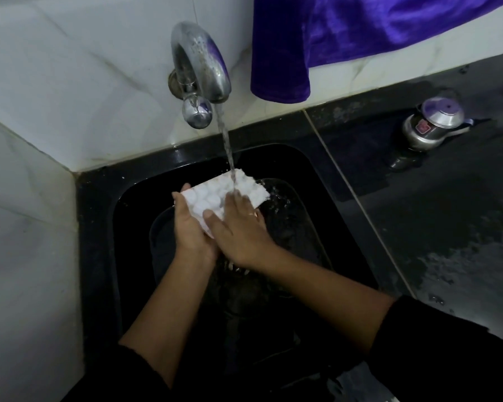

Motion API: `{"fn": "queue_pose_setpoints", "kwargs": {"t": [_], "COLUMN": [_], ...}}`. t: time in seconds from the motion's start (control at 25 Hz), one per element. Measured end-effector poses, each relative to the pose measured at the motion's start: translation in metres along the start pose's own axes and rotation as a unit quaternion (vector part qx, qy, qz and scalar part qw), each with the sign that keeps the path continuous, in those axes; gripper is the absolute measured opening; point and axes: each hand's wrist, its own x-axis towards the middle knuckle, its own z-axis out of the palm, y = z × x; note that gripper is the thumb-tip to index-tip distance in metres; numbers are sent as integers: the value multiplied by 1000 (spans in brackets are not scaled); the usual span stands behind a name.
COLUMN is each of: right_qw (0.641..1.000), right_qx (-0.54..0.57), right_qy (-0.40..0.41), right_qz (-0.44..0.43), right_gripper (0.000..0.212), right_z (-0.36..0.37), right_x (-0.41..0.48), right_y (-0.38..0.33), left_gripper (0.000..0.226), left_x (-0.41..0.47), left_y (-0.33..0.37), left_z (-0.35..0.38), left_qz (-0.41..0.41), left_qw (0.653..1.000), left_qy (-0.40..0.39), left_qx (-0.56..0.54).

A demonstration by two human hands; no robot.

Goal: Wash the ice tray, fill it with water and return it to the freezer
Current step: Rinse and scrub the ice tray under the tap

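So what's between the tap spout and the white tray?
In the head view, only a falling stream of water joins the curved chrome tap to the white plastic ice tray, held over the black sink.

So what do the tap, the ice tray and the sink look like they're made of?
The tap looks like polished metal, probably chromed: mirror reflections, dull spotting. The ice tray seems to be white plastic with moulded rounded pockets, though glare hides detail. The sink is glossy black, perhaps stone or composite; I can't tell which.

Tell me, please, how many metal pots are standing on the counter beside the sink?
1. The lidded metal pot stands on the dark counter, right of the sink, near the back wall. Others may lie outside the view.
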Motion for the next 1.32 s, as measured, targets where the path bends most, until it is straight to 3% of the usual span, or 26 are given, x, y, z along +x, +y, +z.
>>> {"fn": "queue_pose_setpoints", "kwargs": {"t": [0.04,0.12,0.2,0.32,0.4,0.56,0.72,0.76,0.84,0.92,1.0,1.08,1.2,1.32], "right_qw": [1000,997,989,1000,999,994,996,993,994,997,999,996,964,900], "right_qx": [-6,17,23,-23,-30,-26,-50,-82,-109,-62,-20,90,261,431], "right_qy": [0,25,35,-14,-6,32,-15,-30,-26,-24,-39,-11,-5,-51], "right_qz": [-15,71,144,14,-36,101,-68,-81,-20,48,23,21,45,45], "right_gripper": [75,76,84,86,86,92,81,77,82,86,69,57,42,28], "right_z": [0,-18,-25,-8,-8,-30,-7,-8,-25,-46,-58,-63,-69,-74], "right_x": [-3,17,26,-1,6,51,22,30,49,58,49,39,25,12], "right_y": [5,23,29,2,3,14,-15,-10,5,24,39,48,47,48], "left_gripper": [53,65,53,40,39,39,38,41,56,63,65,58,55,52], "left_x": [0,-11,-17,-12,-8,-25,-23,-25,-39,-57,-65,-68,-72,-79], "left_y": [1,-6,-13,-3,0,-9,6,8,7,8,19,32,40,44], "left_z": [1,2,0,-2,-5,-9,-11,-10,-8,-12,-28,-48,-75,-84], "left_qz": [-1,-18,-25,4,-7,-37,-16,-23,-46,-72,-80,-68,-67,-52], "left_qw": [1000,1000,1000,1000,1000,999,1000,1000,998,995,995,996,996,992], "left_qy": [2,-3,-7,2,-16,-38,-5,-11,-39,-55,-55,-51,-52,-47], "left_qx": [8,20,9,-7,-5,6,-15,-17,4,31,23,-14,-39,-104]}}
